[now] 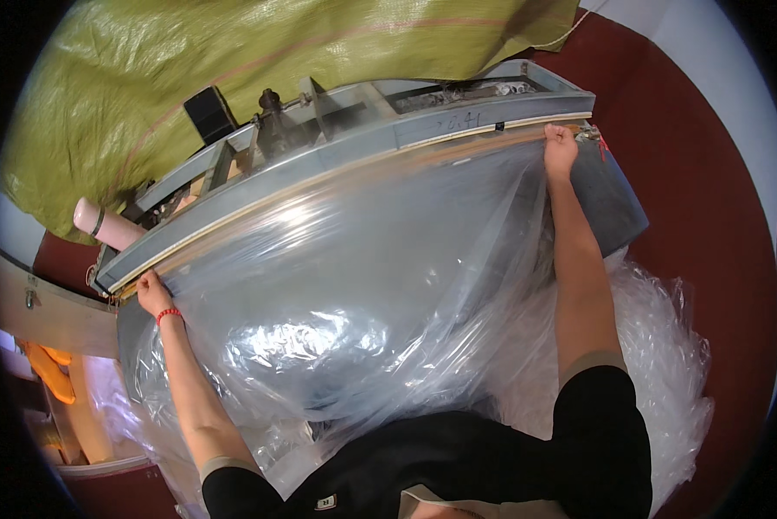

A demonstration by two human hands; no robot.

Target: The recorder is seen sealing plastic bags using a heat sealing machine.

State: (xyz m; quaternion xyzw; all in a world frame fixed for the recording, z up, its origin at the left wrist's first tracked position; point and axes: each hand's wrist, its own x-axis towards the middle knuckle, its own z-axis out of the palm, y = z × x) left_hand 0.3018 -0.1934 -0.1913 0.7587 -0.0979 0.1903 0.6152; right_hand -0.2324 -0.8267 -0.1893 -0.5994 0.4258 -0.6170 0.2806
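A wide sheet of clear plastic film (345, 251) is stretched between my hands over a grey work surface. My left hand (153, 295), with a red bracelet at the wrist, is closed on the film's far left corner. Far to the right, my right hand (561, 149) grips the opposite corner in a closed fist. Both fists sit close to the pale strip along the front of a long grey metal frame (354, 143). The film's near part hangs in shiny folds towards my body.
Crumpled clear film (657, 372) is heaped at the right, over the red floor (700, 225). On the frame's far side lie a dark phone (208, 116) and a pink bottle (107, 225). A yellow-green woven sheet (319, 39) covers something behind. Orange objects (51, 372) show at the lower left.
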